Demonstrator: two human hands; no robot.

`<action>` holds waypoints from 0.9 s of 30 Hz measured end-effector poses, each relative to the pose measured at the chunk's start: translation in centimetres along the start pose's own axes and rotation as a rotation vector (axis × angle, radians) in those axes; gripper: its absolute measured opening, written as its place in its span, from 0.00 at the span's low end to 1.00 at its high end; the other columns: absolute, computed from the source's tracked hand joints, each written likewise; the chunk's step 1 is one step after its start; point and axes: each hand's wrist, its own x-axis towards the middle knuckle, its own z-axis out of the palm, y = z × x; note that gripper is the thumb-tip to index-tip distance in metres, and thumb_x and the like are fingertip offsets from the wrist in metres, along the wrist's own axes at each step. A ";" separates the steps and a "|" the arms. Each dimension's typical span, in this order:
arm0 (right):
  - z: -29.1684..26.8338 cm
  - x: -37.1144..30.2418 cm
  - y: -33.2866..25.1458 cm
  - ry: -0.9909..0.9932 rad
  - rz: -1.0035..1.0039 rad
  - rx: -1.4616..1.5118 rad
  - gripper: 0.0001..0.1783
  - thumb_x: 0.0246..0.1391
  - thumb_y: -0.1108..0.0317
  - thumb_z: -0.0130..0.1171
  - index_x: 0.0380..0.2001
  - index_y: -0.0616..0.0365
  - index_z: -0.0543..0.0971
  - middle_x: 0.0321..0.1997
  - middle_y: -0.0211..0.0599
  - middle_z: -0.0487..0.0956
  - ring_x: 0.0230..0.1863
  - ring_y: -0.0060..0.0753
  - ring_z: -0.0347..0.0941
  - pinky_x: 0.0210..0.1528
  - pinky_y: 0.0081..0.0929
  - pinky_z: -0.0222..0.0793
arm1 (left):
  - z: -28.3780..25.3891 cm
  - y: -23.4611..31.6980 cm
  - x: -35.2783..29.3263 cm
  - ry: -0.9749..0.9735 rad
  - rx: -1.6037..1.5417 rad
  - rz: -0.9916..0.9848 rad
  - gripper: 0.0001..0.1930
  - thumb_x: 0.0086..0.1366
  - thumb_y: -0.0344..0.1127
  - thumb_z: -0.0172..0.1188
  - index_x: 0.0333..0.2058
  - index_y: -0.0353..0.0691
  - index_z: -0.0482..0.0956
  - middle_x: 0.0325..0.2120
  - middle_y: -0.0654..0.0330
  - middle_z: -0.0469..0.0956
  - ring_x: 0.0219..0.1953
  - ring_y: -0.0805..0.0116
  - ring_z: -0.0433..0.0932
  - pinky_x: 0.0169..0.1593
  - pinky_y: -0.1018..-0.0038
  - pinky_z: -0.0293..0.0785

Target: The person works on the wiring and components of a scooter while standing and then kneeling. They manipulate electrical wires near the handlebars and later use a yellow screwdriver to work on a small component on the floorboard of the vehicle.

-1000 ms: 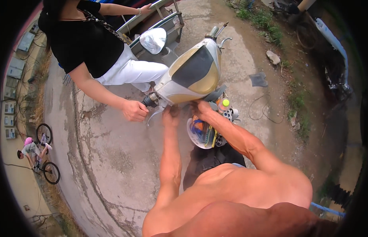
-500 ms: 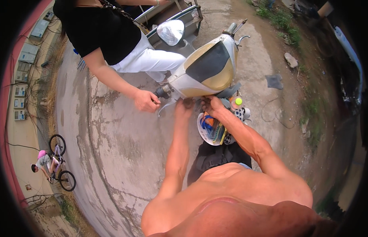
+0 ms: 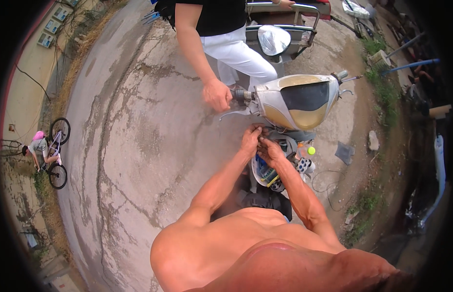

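Note:
The head cowl of a scooter (image 3: 277,112), gold, silver and black, stands in front of me with its handlebar turned across. Just below the cowl's near edge, my left hand (image 3: 251,140) has its fingers pinched together. Close beside it my right hand (image 3: 271,153) is closed too, fingertips almost meeting the left ones. Whatever lies between the fingers is too small to make out. Under my right hand sits a white basin (image 3: 256,171) of tools and parts, partly hidden by the hand and forearm.
Across the scooter stands a person in white trousers (image 3: 236,53), one hand (image 3: 217,95) by the left handlebar grip (image 3: 241,95). A brake lever (image 3: 235,114) juts out below it. Right of the basin is a bottle with a yellow-green cap (image 3: 311,150). A cyclist (image 3: 40,148) is far left.
My hands have come out from under the cowl's edge, nearer to me and closer together. The view has shifted, so the scooter appears further right. The other person's hand is nearer the grip.

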 end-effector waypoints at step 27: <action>3.6 -2.1 1.2 -0.085 -0.018 -0.142 0.13 0.69 0.62 0.56 0.52 0.53 0.78 0.45 0.28 0.83 0.43 0.26 0.79 0.42 0.23 0.74 | -7.8 5.0 -7.6 -0.194 0.844 0.301 0.31 0.60 0.42 0.69 0.59 0.33 0.74 0.53 0.47 0.77 0.56 0.56 0.77 0.61 0.64 0.72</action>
